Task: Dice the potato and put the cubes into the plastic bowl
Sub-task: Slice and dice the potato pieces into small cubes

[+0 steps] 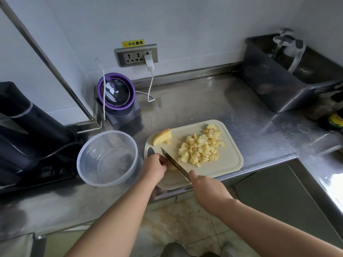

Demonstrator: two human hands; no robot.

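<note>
On the cream cutting board [226,164] lies a heap of potato cubes [201,147]. An uncut potato wedge [162,139] rests at the board's far left corner. My left hand [155,168] holds down a small potato piece [171,166] at the board's near left, its fingers curled over it. My right hand [207,190] grips the handle of a knife [173,162], whose blade lies against that piece. The clear plastic bowl [107,158] stands empty left of the board.
A purple-rimmed appliance [117,95] with a white cable stands behind the bowl. A dark machine [27,138] fills the left. A grey tub [282,75] sits at the back right, bottles [334,117] beside it. The steel counter's edge runs just below the board.
</note>
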